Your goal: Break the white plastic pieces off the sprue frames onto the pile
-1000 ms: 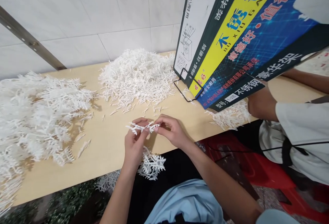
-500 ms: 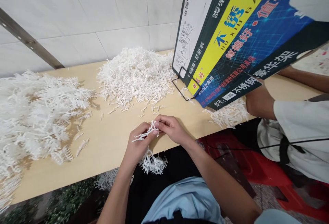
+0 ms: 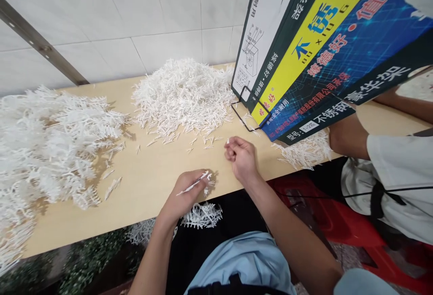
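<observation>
My left hand [image 3: 188,192] is closed on a white branched plastic sprig [image 3: 194,184], near the front edge of the table [image 3: 145,195]. More of the sprig's forked tips poke out past the thumb and fingers. Farther right, my right hand [image 3: 241,157] is curled above the table, with a small white piece [image 3: 228,141] just showing at its fingertips; the rest is hidden in the fingers. Below the table edge, a bunch of white branched sprigs [image 3: 203,216] rests on my lap. Beyond my hands lies a pile of small loose white pieces [image 3: 182,96].
A larger heap of white branched sprigs [image 3: 50,146] covers the table's left end. A printed cardboard box [image 3: 324,51] stands at the right, with a black wire frame [image 3: 249,109] by its corner. Past it sits another person, a sleeve [image 3: 399,164] visible, beside more white pieces [image 3: 301,150].
My hands have come apart. The right hand has moved forward and right, a small white piece at its fingertips, while the left keeps the sprig. The view has shifted slightly.
</observation>
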A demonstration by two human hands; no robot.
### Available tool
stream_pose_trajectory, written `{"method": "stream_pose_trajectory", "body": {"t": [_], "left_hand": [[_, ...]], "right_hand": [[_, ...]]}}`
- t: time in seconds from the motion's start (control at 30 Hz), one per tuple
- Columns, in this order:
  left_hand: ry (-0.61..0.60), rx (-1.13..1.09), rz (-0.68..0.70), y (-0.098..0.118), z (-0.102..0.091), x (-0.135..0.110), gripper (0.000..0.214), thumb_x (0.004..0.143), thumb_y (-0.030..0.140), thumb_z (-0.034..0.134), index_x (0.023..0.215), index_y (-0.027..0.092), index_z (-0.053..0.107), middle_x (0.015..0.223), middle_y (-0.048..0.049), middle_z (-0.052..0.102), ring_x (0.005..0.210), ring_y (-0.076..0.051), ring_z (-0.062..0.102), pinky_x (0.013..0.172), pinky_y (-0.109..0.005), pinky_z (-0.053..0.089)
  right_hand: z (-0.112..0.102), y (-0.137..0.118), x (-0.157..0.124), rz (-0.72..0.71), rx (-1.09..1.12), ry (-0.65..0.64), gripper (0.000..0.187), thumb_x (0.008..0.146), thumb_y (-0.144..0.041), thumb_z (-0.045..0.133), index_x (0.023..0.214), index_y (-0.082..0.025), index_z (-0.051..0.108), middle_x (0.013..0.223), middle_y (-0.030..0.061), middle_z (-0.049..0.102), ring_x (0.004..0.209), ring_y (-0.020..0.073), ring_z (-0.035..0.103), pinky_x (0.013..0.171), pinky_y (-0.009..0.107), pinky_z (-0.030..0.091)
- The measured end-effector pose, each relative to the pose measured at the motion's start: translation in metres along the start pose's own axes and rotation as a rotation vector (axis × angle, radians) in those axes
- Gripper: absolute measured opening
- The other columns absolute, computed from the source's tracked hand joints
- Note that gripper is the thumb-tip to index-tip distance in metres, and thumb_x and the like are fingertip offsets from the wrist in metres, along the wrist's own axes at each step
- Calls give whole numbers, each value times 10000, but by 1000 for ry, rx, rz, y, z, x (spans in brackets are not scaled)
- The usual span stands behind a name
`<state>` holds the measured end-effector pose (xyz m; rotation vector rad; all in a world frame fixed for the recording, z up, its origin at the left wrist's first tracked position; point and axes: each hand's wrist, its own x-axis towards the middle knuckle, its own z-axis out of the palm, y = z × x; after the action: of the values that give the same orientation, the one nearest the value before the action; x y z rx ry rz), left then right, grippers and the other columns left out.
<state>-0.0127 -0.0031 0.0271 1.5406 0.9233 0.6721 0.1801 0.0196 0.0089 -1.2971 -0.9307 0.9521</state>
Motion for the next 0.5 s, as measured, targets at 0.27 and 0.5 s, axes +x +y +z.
{"method": "stream_pose_trajectory", "body": {"t": [0.27,0.5], "left_hand": [[373,-107,-15,-1,7,4,413,996,505,593,717,203,557,581,27,511,565,-135,465,588,-253,366],[393,-127,-70,-8,9,6,435,992,558,575,733,213,515,535,50,477,491,-117,432,512,-241,330]], "right_hand": [[10,-18,-4,-316,-428,-206,404,1008,-348,575,1389,-233,643,1355,114,685,1133,242,650,972,366,506],[9,-24,-10,-290,-509,-606,289,1005,-439,627,891,-210,763,813,14,743,764,163,639,712,252,424]]}}
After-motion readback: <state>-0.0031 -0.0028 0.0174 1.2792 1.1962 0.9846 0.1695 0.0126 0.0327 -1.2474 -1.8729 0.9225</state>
